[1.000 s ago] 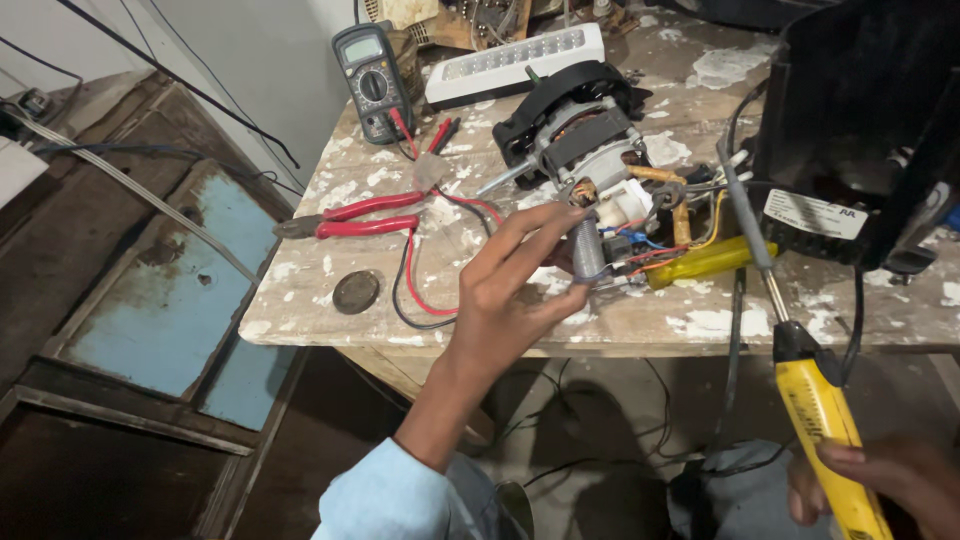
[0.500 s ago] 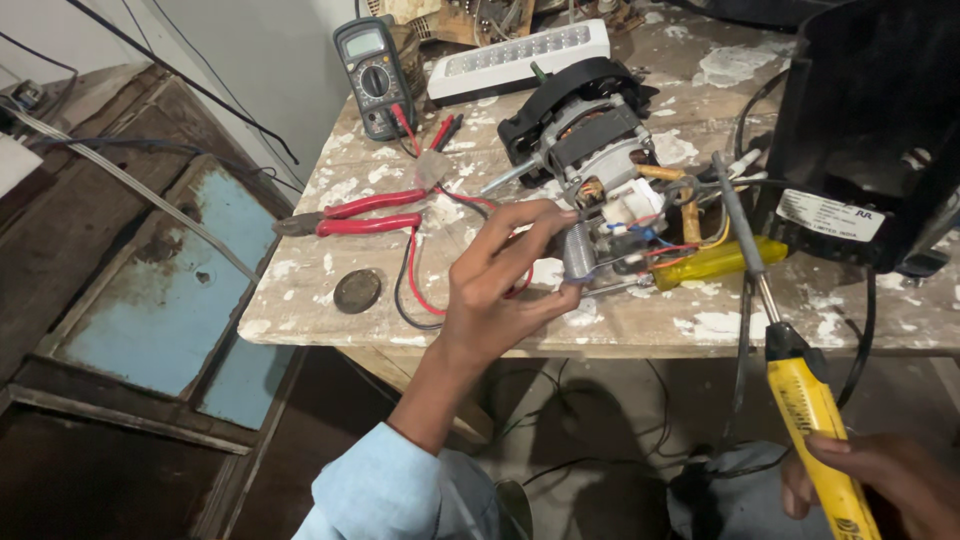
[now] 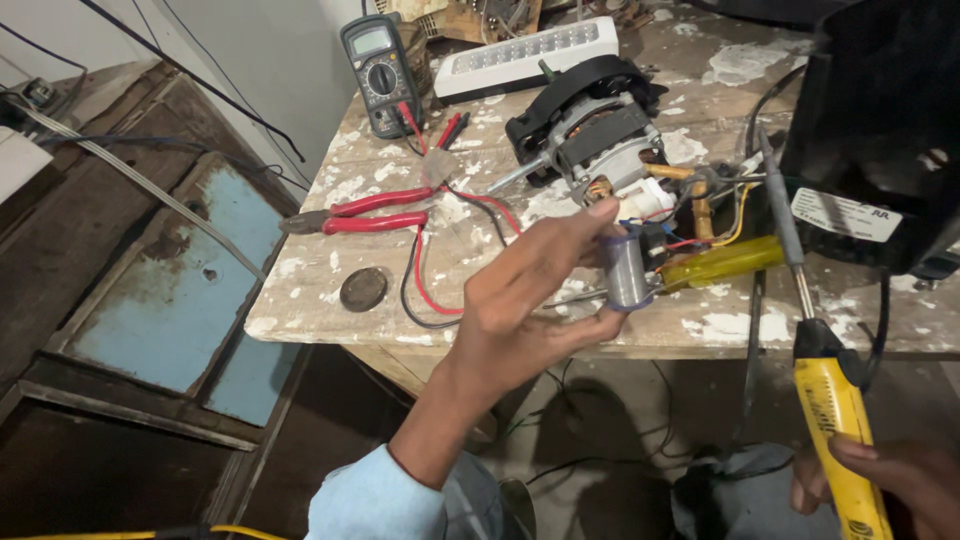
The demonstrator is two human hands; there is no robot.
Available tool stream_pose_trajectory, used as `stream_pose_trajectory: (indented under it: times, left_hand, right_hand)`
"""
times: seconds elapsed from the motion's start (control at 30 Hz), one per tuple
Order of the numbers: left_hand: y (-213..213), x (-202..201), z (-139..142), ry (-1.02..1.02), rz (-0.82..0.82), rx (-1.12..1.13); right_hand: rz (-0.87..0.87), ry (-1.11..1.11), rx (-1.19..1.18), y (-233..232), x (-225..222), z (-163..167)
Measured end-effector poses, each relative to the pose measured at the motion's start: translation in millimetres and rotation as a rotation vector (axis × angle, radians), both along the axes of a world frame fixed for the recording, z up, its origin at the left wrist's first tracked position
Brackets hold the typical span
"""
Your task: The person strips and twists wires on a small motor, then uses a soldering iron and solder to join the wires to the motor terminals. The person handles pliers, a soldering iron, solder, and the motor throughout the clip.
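my left hand point(image 3: 520, 310) is mid-frame, fingers clamped on a small grey cylinder point(image 3: 627, 272), smooth and metallic-looking, pinched end to end between thumb and forefinger. it sits upright just over the near edge of the worktop point(image 3: 330, 270), with thin coloured wires running from behind it toward the motor. my right hand point(image 3: 900, 480) is at the lower right corner, fingers wrapped around the yellow plastic handle of a soldering iron point(image 3: 835, 410); its thin metal shaft points up toward the wiring.

the worktop is rough wood, blotched with white paint and chipped at the edges. just above the cylinder lies an electric motor point(image 3: 600, 135), laminated steel core, copper windings showing, a bare shaft sticking out to the left, black housing behind. a translucent yellow screwdriver handle point(image 3: 725, 262) lies just right of the cylinder, close to it. red-handled pliers point(image 3: 365, 212) lie left of centre; red and black leads point(image 3: 425, 280) loop beside them, and a dark round disc point(image 3: 363, 289) sits near the edge. a multimeter point(image 3: 380, 70) sits top centre-left, a white slotted rectangular unit point(image 3: 530, 55) beside it. a large black casing point(image 3: 880, 120) fills the upper right and hides the worktop behind it.
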State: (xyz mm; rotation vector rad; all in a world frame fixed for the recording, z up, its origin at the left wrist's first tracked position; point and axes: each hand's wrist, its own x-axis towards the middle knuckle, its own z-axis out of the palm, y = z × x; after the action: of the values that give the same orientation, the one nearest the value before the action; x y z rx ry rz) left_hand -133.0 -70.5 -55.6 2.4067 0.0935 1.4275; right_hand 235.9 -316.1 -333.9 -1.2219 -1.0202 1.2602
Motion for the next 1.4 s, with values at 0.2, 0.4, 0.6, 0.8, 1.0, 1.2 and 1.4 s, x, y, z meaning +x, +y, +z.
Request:
stream_pose_trajectory:
  times: [0.2,0.4,0.6,0.8,1.0,1.2,1.4]
  left_hand:
    - [-2,-3,-1,0.052,0.049,0.043]
    - [3,1,-8,0.047,0.095,0.031]
    - [-2,-2,-19,0.019,0.121,0.083]
    - [-1,2,-14,-0.009,0.089,0.117]
    - [-1,1,-4,-0.036,0.002,0.105]
    - [2,0,-10,0.062,-0.031,0.06]
    - [6,3,-29,0.05,0.026,0.082]
  right_hand:
    - [-0.089,0.101,-0.204,2,-3,0]
    - [0.023,0.037,-0.531,6,-9,-1]
    - [0.022,-0.189,-0.719,1,-11,-9]
    - [0.04,-0.255,-0.767,3,-11,-13]
    - [0.058,-0.27,-0.792,6,-9,-12]
    - [0.081,-0.292,-0.815,5,-8,-14]
    - [0.107,-0.296,-0.851,4,-8,-19]
